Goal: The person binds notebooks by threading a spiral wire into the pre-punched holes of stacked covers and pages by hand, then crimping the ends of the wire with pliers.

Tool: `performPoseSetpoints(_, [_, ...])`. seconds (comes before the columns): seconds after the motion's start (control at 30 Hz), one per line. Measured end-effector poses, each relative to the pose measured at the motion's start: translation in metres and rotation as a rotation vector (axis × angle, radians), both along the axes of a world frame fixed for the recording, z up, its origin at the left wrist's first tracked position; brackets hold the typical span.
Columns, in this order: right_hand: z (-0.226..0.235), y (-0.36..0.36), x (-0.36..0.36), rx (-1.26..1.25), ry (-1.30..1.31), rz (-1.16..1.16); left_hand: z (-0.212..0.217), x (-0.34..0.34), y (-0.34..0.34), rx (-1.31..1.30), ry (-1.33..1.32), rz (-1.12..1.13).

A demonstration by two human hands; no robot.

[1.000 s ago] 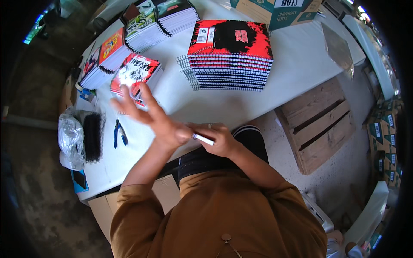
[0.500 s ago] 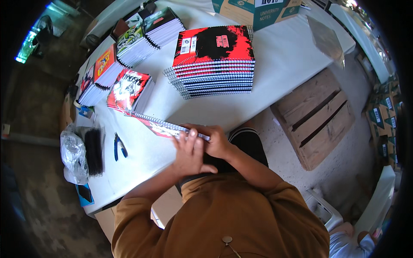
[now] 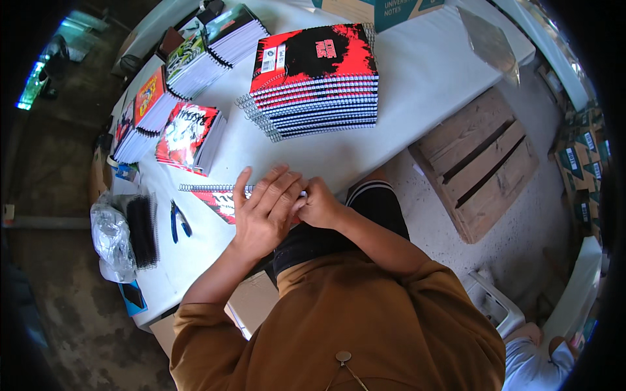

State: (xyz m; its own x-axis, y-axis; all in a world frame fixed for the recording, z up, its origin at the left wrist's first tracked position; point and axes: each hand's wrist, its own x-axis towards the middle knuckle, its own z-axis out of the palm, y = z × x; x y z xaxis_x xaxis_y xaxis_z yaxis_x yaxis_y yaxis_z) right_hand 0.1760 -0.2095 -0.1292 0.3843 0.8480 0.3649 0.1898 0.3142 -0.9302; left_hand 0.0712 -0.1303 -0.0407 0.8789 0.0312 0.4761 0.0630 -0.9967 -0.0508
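Two hands are seen at the near edge of a white bench, both on one spiral notebook with a red, white and black cover. At the far left of the bench a clear plastic bag is crumpled, and a bundle of black binding coils is laid just beside it. A pair of blue-handled pliers is placed to the right of the coils, near the notebook's corner. Further back, several stacks of coloured notebooks are ranged along the left part of the bench.

The notebook is laid flat at the bench's front edge, its wire spine turned away from the person. The left hand is spread wide and pressed palm-down on the cover, the fingers stretched toward the spine; nothing is gripped by it. The right hand is curled nearly closed at the notebook's right end, touching the fingertips of the left hand; what is pinched inside it cannot be told, as the fingers are hidden.

Behind the hands a tall stack of red-and-black spiral notebooks is set, well apart from them. To the right, off the bench, a wooden pallet is lying on the floor.
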Motion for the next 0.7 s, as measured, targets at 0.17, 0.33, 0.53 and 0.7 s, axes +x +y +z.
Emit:
performPoseSetpoints(0.17, [0.011, 0.004, 0.0, 0.109, -0.037, 0.017, 0.029, 0.0, 0.007, -0.168, 0.081, -0.099])
performPoseSetpoints(0.33, [0.028, -0.002, -0.003, -0.035, 0.023, 0.182, 0.032, -0.009, 0.011, -0.222, 0.033, -0.086])
performPoseSetpoints(0.53, [0.084, -0.007, 0.03, 0.325, 0.277, -0.07, 0.051, -0.008, 0.031, -0.24, -0.758, 0.289])
performPoseSetpoints(0.7, [0.101, 0.024, 0.077, 0.526, 0.475, -0.437, 0.031, 0.036, 0.027, -1.51, -0.791, -0.142])
